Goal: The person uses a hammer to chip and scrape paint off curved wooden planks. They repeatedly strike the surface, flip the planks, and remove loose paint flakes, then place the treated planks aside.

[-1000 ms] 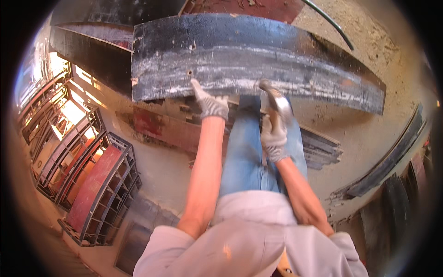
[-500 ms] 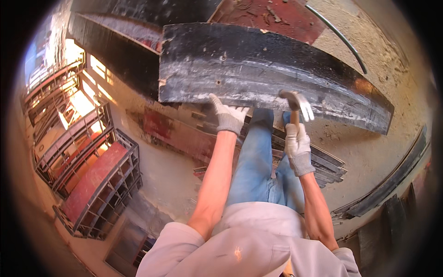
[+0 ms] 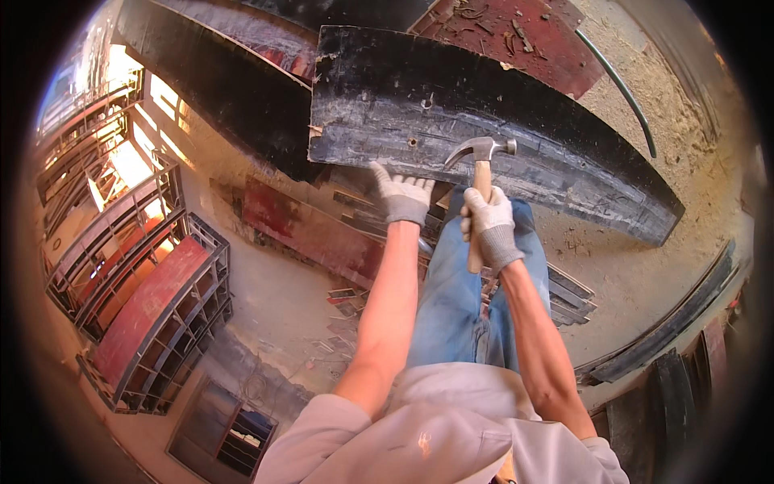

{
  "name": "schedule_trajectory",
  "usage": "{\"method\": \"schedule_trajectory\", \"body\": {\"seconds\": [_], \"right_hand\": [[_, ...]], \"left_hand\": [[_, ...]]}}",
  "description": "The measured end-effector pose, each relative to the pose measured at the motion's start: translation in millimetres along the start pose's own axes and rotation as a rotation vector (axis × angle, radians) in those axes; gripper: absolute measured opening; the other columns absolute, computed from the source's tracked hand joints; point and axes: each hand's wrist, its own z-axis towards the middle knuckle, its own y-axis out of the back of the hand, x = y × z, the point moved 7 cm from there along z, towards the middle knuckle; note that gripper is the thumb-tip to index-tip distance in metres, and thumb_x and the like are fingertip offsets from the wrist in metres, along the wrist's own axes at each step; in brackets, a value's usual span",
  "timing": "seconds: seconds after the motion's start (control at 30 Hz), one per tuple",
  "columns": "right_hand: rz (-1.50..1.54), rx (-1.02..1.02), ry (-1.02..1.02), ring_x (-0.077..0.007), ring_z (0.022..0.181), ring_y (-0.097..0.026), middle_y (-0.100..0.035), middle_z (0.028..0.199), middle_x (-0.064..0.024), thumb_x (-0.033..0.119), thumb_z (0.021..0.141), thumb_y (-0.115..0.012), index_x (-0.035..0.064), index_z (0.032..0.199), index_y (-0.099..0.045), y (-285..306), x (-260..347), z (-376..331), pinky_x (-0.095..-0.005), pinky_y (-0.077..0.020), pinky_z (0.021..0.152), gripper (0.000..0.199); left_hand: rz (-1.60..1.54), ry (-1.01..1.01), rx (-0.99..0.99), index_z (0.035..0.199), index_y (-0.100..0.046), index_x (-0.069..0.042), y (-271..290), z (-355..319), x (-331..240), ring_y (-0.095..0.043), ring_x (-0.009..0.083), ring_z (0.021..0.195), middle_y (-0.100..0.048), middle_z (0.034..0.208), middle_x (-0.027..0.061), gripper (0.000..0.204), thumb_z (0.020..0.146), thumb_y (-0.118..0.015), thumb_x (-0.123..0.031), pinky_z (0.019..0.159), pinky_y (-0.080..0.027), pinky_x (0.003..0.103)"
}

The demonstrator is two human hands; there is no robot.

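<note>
My right hand (image 3: 490, 222), in a pale knit glove, is closed round the wooden handle of a claw hammer (image 3: 482, 179). The hammer's metal head lies over the panel's near part, claw pointing left and striking face right. A large black panel (image 3: 451, 121) with one curved edge, scuffed grey along its near side, stretches across in front of me. At its near edge my gloved left hand (image 3: 403, 198) grips, thumb up against the edge and fingers bent. Part of the left fingers' hold is hidden by the panel.
Another dark panel (image 3: 218, 97) lies to the left, beside a red board (image 3: 310, 230) on the floor. Stacked curved frames (image 3: 153, 310) stand at far left. A curved rod (image 3: 617, 89) rests on sandy ground at upper right. Long dark strips (image 3: 669, 323) lie at right.
The hammer has turned, its claw swinging from right to left, and my right hand has shifted left. The panel appears farther right and tilts more down to the right. My left hand stays at its edge.
</note>
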Motion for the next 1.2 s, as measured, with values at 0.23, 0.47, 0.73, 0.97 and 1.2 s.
{"method": "schedule_trajectory", "body": {"seconds": [0.23, 0.47, 0.73, 0.97, 1.2], "right_hand": [[0.024, -0.16, 0.05, -0.011, 0.051, -0.055, -0.062, 0.077, -0.006, 0.017, 0.098, -0.066, 0.0036, 0.105, -0.049, -36, -35, 35, -0.0289, -0.046, 0.041, 0.023], [0.178, -0.207, -0.065, -0.0125, 0.05, -0.055, -0.057, 0.07, -0.0013, 0.03, 0.097, -0.071, 0.0075, 0.095, -0.057, 42, -40, -32, -0.0312, -0.0462, 0.042, 0.026], [0.388, -0.284, 0.026, -0.0114, 0.046, -0.051, -0.054, 0.068, 0.0013, 0.029, 0.099, -0.071, 0.0138, 0.095, -0.051, 217, -13, -194, -0.0293, -0.045, 0.039, 0.025], [0.534, -0.427, -0.061, -0.0098, 0.048, -0.051, -0.053, 0.069, 0.0025, 0.031, 0.1, -0.069, 0.0137, 0.093, -0.054, 294, 3, -167, -0.0276, -0.0446, 0.041, 0.024], [0.446, -0.575, -0.021, -0.0083, 0.046, -0.05, -0.052, 0.067, 0.0025, 0.03, 0.102, -0.066, 0.012, 0.094, -0.053, 328, 13, -188, -0.0271, -0.0421, 0.038, 0.024]], "left_hand": [[0.087, -0.135, 0.072, 0.166, 0.001, -0.008, 0, 24, -118, -0.001, 0.0331, 0.162, 0.004, 0.176, 0.0091, 0.139, 0.074, -0.067, -0.087, 0.129, -0.003, 0.055], [0.29, -0.344, 0.534, 0.14, -0.058, -0.023, -56, -48, -132, -0.051, 0.0313, 0.135, -0.058, 0.146, 0.001, 0.079, 0.086, -0.057, -0.081, 0.115, -0.038, 0.058], [0.377, -0.218, 0.058, 0.146, -0.057, -0.027, -29, -101, -155, -0.045, 0.029, 0.144, -0.054, 0.154, -0.0012, 0.068, 0.094, -0.052, -0.072, 0.117, -0.029, 0.063], [0.519, -0.21, 0.344, 0.141, -0.062, -0.017, -65, -165, -137, -0.058, 0.0304, 0.131, -0.062, 0.144, 0.0076, 0.045, 0.1, -0.056, -0.035, 0.113, -0.043, 0.054], [0.936, -0.408, 0.539, 0.126, -0.064, 0.001, -110, -295, -154, -0.068, 0.0268, 0.111, -0.071, 0.121, 0.0136, 0.033, 0.107, -0.048, -0.021, 0.101, -0.054, 0.043]]}}
